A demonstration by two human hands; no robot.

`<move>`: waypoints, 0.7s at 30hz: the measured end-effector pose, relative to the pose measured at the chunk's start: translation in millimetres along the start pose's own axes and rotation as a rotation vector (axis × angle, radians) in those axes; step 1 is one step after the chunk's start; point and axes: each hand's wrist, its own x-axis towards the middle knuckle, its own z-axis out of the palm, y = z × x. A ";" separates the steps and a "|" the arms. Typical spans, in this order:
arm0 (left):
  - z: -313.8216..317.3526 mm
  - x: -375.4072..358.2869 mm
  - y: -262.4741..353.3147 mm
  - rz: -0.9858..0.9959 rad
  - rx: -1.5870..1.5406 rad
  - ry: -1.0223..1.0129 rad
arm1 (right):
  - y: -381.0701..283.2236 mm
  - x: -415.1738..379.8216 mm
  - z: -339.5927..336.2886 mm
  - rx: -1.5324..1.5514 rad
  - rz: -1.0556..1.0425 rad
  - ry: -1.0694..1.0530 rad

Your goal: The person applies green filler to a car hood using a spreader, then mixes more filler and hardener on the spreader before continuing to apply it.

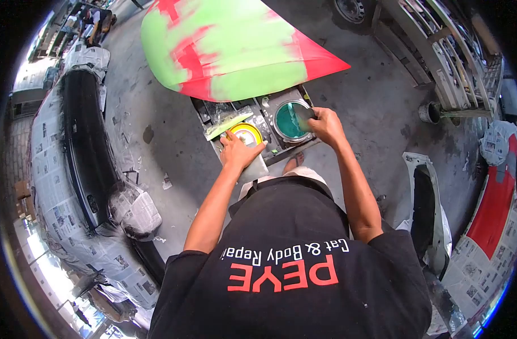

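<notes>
My right hand (328,125) is closed on a dark flat tool (306,114) at the right rim of an open can (290,120) of teal-green material. A pale strip crosses the can's opening. My left hand (239,151) has its fingers spread at the near side of a round yellow-rimmed lid (247,134), with the thumb out to the right; a flat grey piece (257,168) lies under the palm. Beside the fingertips is a light-green smeared spreader or board (228,125). Can and lid stand on a small dark cart (278,153).
A large green and red panel (230,51) covers the cart's far side. Newspaper-masked body parts (49,164) stand at left, and a red panel (489,212) at right. A rack (450,62) and a bucket (429,113) are at upper right. A person (100,22) is at far upper left.
</notes>
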 end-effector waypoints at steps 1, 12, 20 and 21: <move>10.3 6.5 0.3 0.046 0.023 0.059 | -5.5 -8.0 -9.9 0.089 0.006 -0.034; 12.2 10.5 101.9 0.380 0.194 0.022 | 36.9 -72.3 -63.4 0.769 -0.188 0.083; 54.7 33.7 154.2 0.491 0.500 0.177 | 56.6 -110.3 -67.7 0.940 -0.186 0.294; 58.5 37.3 156.5 0.480 0.527 0.194 | 56.6 -114.8 -67.5 0.939 -0.184 0.300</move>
